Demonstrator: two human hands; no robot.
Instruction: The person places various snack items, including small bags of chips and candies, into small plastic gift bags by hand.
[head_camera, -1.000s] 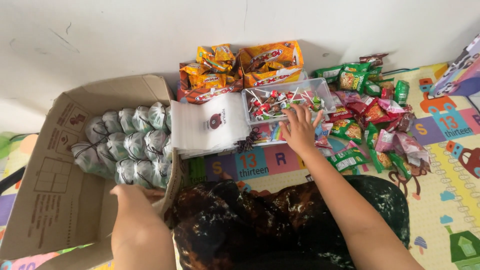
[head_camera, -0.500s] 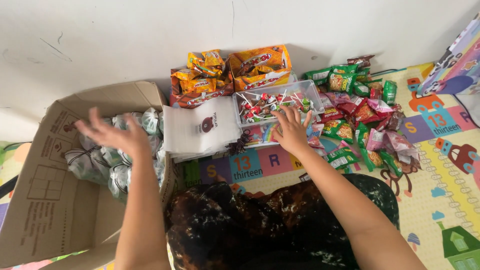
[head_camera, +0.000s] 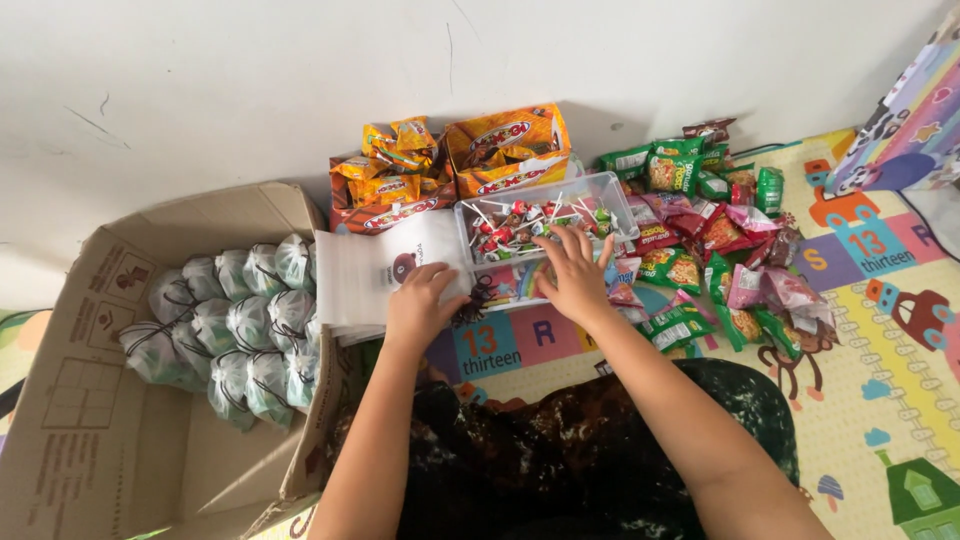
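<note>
My left hand (head_camera: 422, 305) rests on a stack of white drawstring bags (head_camera: 370, 278) lying between the cardboard box and the clear plastic tub; whether its curled fingers pinch the top bag cannot be told. My right hand (head_camera: 573, 270) reaches, fingers spread, over the front rim of the clear tub (head_camera: 610, 195), touching the lollipops (head_camera: 520, 217) inside. I cannot tell whether it holds one.
A large open cardboard box (head_camera: 90, 440) at left holds several filled, tied white bags (head_camera: 235, 325). Orange snack packs (head_camera: 450, 155) lean against the wall. Green, red and pink snack packets (head_camera: 715, 235) lie scattered at right on a colourful number play mat (head_camera: 880, 330).
My left hand has come out of the cardboard box and moved right onto the stack of white bags. The right hand has stayed at the lollipop tub, shifting slightly.
</note>
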